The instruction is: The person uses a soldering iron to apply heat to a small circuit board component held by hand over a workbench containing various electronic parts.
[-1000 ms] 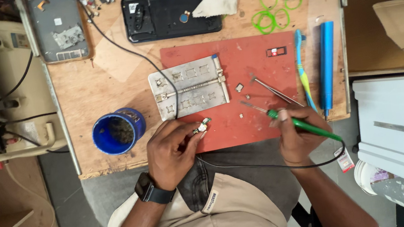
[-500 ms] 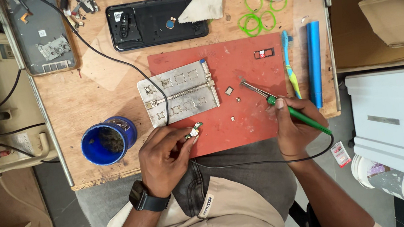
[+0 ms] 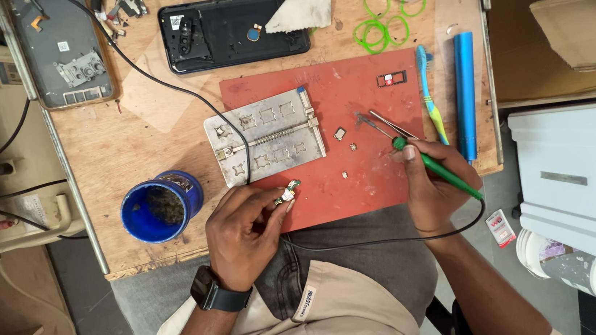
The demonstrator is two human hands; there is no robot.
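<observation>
Our left hand [image 3: 246, 231] stayed pinched on a small circuit part [image 3: 287, 191] at the red mat's [image 3: 365, 183] near edge, while our right hand [image 3: 435, 187], fingers wrapped around the green soldering iron [image 3: 438, 168], had drawn closer.

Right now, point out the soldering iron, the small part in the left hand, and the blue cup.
soldering iron [image 3: 442, 171]: head view, on its green handle.
small part [image 3: 287, 192]: head view, on its white middle, at the fingertips.
blue cup [image 3: 133, 221]: head view, on its left rim.
</observation>
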